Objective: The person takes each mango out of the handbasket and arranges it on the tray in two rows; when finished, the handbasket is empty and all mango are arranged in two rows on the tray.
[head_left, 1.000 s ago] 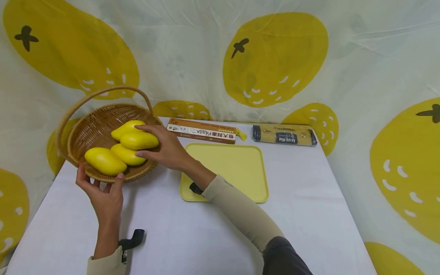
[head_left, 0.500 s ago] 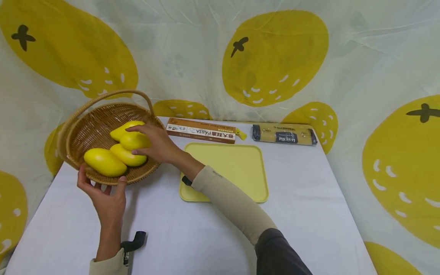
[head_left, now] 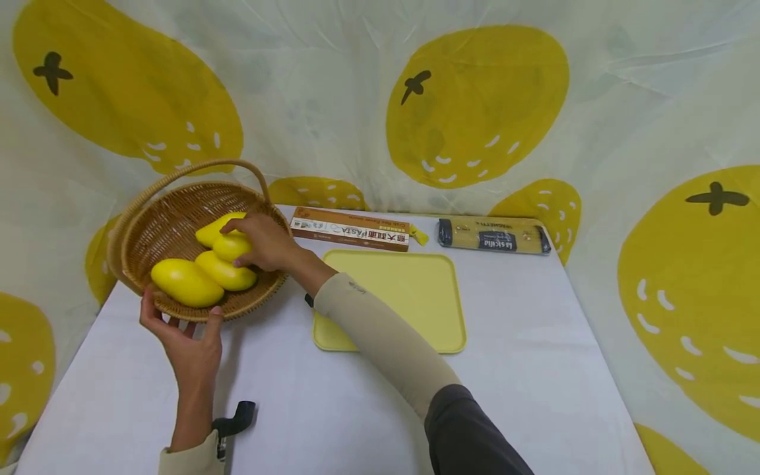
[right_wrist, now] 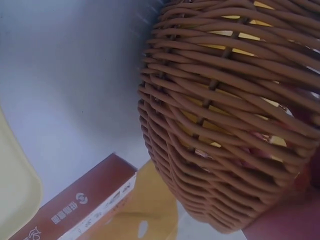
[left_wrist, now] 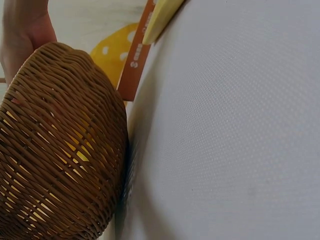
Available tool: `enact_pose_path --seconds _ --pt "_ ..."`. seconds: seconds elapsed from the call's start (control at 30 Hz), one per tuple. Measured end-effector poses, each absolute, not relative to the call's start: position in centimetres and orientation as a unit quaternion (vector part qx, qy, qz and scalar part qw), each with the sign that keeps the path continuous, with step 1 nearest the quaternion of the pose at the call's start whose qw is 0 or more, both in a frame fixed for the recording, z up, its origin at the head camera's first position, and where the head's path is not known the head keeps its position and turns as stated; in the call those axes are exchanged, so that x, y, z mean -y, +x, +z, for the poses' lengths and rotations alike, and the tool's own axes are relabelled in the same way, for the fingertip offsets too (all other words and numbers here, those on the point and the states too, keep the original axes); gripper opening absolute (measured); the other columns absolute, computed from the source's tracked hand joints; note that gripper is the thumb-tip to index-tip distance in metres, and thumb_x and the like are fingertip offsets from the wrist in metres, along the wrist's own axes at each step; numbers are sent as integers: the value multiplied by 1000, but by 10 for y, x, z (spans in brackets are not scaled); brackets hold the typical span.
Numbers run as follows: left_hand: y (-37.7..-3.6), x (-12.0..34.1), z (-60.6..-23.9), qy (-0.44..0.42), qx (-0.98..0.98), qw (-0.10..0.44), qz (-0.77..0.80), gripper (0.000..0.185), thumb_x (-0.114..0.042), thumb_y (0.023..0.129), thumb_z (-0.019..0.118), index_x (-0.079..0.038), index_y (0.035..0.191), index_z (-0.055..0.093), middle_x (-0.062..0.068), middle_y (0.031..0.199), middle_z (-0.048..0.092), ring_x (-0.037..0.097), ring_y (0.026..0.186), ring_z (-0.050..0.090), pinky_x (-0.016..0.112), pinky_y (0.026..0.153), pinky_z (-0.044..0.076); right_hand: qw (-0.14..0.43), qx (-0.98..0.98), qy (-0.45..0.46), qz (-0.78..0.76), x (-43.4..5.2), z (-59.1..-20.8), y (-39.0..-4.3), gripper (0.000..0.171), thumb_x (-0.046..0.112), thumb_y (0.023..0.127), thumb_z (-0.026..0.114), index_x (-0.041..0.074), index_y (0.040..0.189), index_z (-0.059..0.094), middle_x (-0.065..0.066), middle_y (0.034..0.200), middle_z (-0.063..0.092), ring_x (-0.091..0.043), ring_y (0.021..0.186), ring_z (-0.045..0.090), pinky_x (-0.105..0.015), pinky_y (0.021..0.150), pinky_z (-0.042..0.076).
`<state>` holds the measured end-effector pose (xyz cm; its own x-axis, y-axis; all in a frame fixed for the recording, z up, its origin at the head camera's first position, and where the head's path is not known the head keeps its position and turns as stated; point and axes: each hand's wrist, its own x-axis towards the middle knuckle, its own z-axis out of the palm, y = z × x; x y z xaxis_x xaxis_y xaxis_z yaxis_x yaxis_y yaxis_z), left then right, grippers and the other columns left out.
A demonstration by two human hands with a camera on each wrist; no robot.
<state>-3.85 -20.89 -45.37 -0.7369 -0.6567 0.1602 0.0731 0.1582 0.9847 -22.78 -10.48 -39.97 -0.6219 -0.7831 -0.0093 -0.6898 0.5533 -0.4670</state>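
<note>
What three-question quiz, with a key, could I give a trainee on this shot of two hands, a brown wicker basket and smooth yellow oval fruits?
1. In the head view, how many smooth yellow oval fruits show in or over the brown wicker basket?
2. True or false: the left hand holds the basket's near side while the right hand grips a fruit.
3. Which lies farthest right on the white cloth-covered table?
A) orange-and-white cardboard pasta box
B) flat, dark-ended spaghetti pack
C) rectangular pale-yellow tray

Key: 1. Four. 2. True. 3. B.
</note>
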Motion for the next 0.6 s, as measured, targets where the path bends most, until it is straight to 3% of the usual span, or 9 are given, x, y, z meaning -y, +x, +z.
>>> enact_pose_path --seconds 0.2,0.43,0.6 --pt "-39 209 -458 209 703 295 -613 96 -3 84 71 -29 155 11 -1 161 14 29 143 32 57 119 26 98 -897 -393 -176 111 -403 -228 61 35 84 79 26 139 56 6 136 59 -15 125 49 -22 106 37" --pt "-38 207 -454 210 711 295 -603 96 -4 85 70 -29 155 11 -1 161 14 29 142 33 56 118 28 88 -907 -380 -160 112 -406 -226 61 40 83 79 28 138 55 7 135 60 -18 134 46 -26 116 29" --pt "-36 204 -447 213 711 294 -602 94 -3 85 69 -29 155 10 0 161 14 30 143 32 55 119 27 84 -902 -386 -176 110 -404 -224 62 43 84 78 27 139 53 6 133 61 -16 129 49 -25 112 32"
